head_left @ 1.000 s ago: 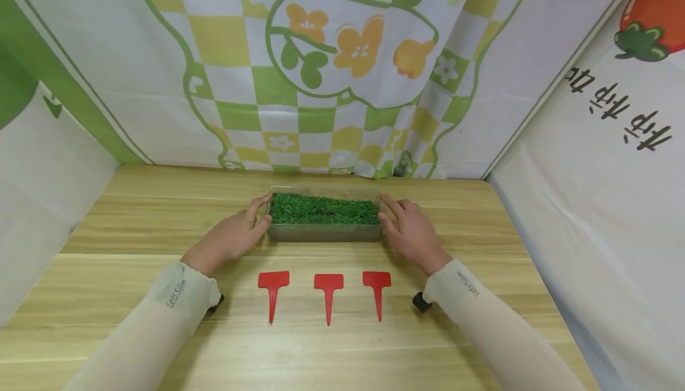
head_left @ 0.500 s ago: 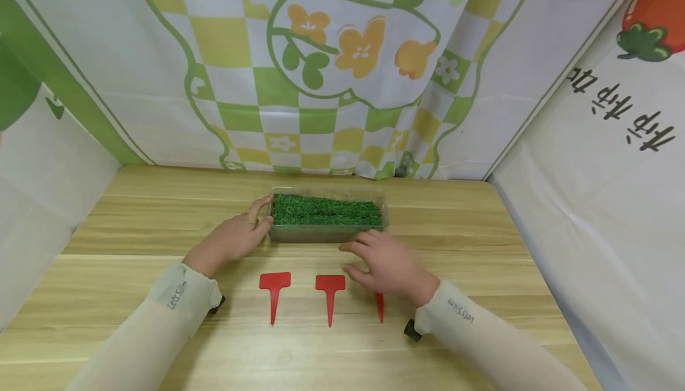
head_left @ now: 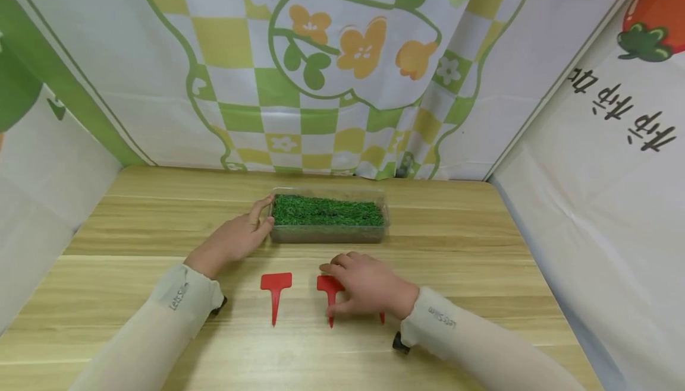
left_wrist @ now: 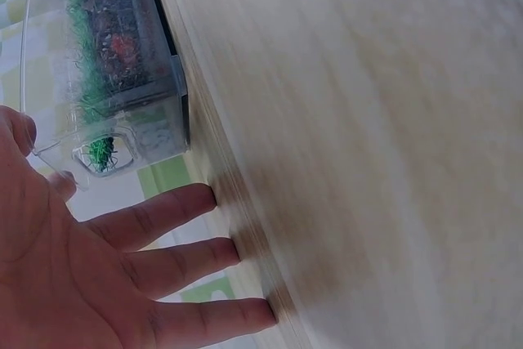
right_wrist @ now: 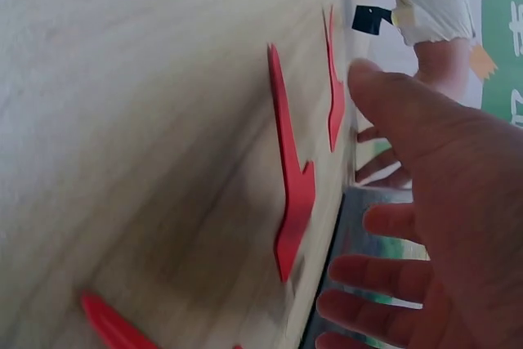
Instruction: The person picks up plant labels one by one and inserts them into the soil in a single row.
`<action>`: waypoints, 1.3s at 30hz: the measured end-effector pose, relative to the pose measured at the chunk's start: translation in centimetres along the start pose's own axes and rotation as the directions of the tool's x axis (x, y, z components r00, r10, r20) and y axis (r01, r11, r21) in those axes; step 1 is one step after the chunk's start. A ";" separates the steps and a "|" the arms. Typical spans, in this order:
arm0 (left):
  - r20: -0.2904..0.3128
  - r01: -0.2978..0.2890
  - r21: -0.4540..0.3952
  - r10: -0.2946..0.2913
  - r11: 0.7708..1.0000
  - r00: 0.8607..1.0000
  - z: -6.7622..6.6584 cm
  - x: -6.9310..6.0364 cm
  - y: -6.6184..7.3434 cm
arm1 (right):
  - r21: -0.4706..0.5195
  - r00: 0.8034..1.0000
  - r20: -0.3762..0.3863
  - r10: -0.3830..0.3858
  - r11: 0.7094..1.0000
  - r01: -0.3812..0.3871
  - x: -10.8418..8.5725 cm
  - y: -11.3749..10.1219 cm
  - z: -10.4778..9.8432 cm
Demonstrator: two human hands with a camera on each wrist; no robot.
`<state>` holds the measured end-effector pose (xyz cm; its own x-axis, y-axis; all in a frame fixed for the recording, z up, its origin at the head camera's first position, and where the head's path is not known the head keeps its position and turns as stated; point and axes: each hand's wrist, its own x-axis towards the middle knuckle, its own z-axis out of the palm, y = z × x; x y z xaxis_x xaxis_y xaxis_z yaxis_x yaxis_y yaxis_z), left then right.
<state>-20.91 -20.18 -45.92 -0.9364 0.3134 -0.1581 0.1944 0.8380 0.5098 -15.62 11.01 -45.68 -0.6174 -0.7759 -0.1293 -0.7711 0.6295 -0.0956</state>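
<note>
Wooden table point(head_left: 134, 224) bears clear tub point(head_left: 327, 235); three red tags point(head_left: 276, 282).

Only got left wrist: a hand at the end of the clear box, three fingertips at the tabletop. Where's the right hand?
Observer: Head view: the right hand is in front of the clear box, partly covering the middle tag.
Operator: Middle tag? How many?
Observer: Three red tags, in a row on the table. The left tag is fully visible in the head view.
Operator: Does the right hand have a grip on the middle one?
Observer: Not yet. Right wrist view shows its thumb and fingers spread apart, with no grip on that tag.
</note>
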 end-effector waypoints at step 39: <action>-0.011 0.014 0.009 -0.014 1.000 1.000 0.3 -0.1 -0.1 | -0.047 0.998 -0.067 0.013 0.999 -0.016 0.6 -1.2 1.2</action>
<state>-20.71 -20.15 -46.23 -0.9421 0.2970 -0.1559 0.1842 0.8465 0.4996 -14.88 9.79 -46.88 -0.6363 -0.7688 -0.0641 -0.7676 0.6392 -0.0470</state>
